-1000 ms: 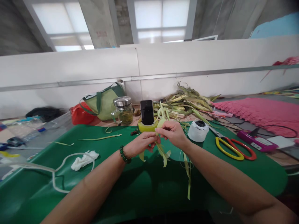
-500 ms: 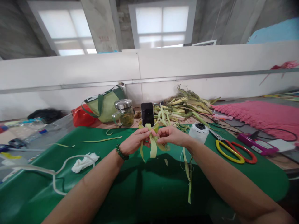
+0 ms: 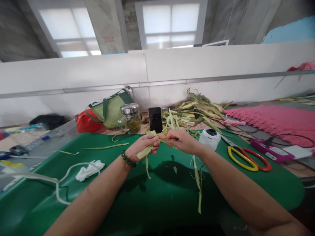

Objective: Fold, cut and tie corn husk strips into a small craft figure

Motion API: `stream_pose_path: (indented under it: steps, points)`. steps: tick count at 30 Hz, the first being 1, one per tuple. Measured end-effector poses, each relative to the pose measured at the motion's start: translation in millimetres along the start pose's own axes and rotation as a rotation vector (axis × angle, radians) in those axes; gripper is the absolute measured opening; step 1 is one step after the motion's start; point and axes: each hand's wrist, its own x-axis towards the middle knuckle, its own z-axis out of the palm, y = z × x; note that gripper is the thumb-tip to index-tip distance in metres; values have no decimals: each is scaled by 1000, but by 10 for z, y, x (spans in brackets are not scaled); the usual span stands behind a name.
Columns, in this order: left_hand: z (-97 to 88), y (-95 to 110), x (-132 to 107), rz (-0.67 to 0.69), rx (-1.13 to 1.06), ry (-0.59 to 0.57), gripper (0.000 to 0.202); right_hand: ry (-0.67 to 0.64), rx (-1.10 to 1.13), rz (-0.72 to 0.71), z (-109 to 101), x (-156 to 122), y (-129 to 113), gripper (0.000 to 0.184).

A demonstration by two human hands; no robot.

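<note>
Pale green-yellow husk strips [image 3: 144, 152] run between my two hands above the green mat [image 3: 157, 203]. My left hand [image 3: 145, 144], with a green bead bracelet [image 3: 128, 159] at the wrist, is closed on the strips; one flat end lies across its fingers and a thinner one hangs below. My right hand [image 3: 182, 141] pinches the other end of the husk, to the right of the left fingers. A phone [image 3: 155, 119] stands upright just behind the hands. Fingers hide the spot where the strips meet.
A pile of husks [image 3: 199, 106] lies at the back. To the right are a white thread spool [image 3: 210, 139], red-and-yellow scissors [image 3: 248, 158] and a purple device [image 3: 272, 151]. A lidded glass jar [image 3: 130, 119], a green bag [image 3: 110, 109] and a crumpled white tissue [image 3: 90, 170] are leftward.
My right hand has drawn its end of the husk out to the right. The broad strip that hung down between the hands now lies leftward across my left fingers.
</note>
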Motion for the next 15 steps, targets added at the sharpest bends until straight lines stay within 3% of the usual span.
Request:
stream_pose_path:
  steps: [8, 15]
  points:
    - [-38, 38, -46, -40, 107, -87, 32, -97, 223, 74, -123, 12, 103, 20]
    - [7, 32, -49, 111, 381, -88, 27, -302, 712, 229, -38, 23, 59, 45]
